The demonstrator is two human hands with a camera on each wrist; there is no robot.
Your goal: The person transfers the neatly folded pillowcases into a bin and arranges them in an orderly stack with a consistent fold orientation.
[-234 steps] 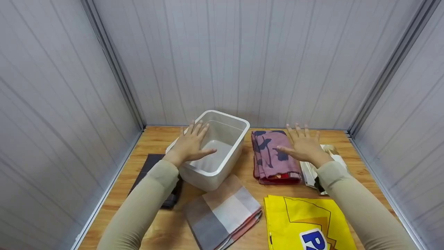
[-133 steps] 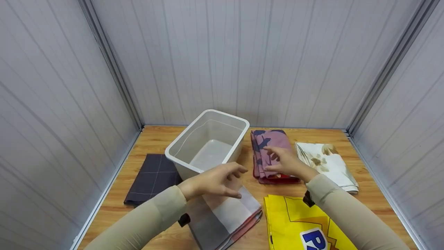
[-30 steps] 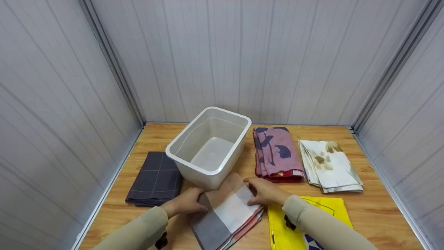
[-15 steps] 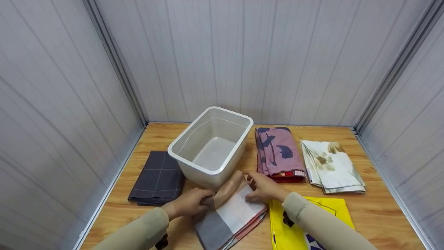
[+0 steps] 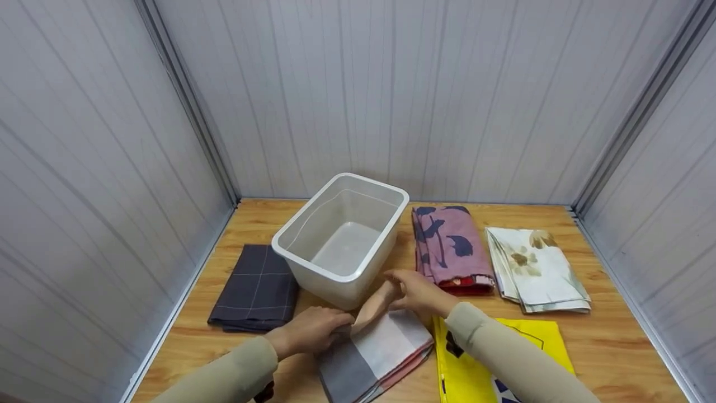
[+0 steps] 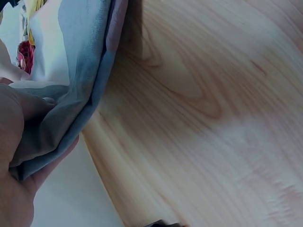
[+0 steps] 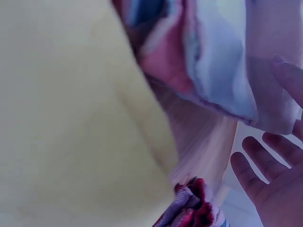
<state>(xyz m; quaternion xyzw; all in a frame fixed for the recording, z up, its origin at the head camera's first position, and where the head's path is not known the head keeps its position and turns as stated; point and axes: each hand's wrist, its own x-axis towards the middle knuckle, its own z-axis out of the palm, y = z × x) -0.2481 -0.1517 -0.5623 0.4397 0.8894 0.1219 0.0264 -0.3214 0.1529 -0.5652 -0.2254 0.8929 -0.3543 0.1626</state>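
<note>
A folded checked cloth (image 5: 386, 344) in grey, white and peach lies in front of the bin, its far edge curled up. My left hand (image 5: 311, 331) grips that edge at its left; in the left wrist view the thumb is over the cloth (image 6: 80, 47) and the fingers are beneath. At the far right corner my right hand (image 5: 420, 295) pinches the raised peach part. The right wrist view shows the right thumb (image 7: 289, 80) on the cloth's top, with other fingers spread below its edge. A pale plastic bin (image 5: 313, 282) stands just beyond both hands.
Left of the bin lies a dark folded cloth (image 5: 254, 291) with thin lines. A mauve leaf-print cloth (image 5: 453, 246) and a white floral cloth (image 5: 540, 271) are to the right. A yellow cloth (image 5: 526, 336) lies under my right forearm. Panel walls (image 5: 369, 101) enclose the wooden table (image 5: 190, 358).
Both hands came down from above the table to the checked cloth and took hold of its far edge. That edge has curled upward, and my right hand has moved slightly left and away from me.
</note>
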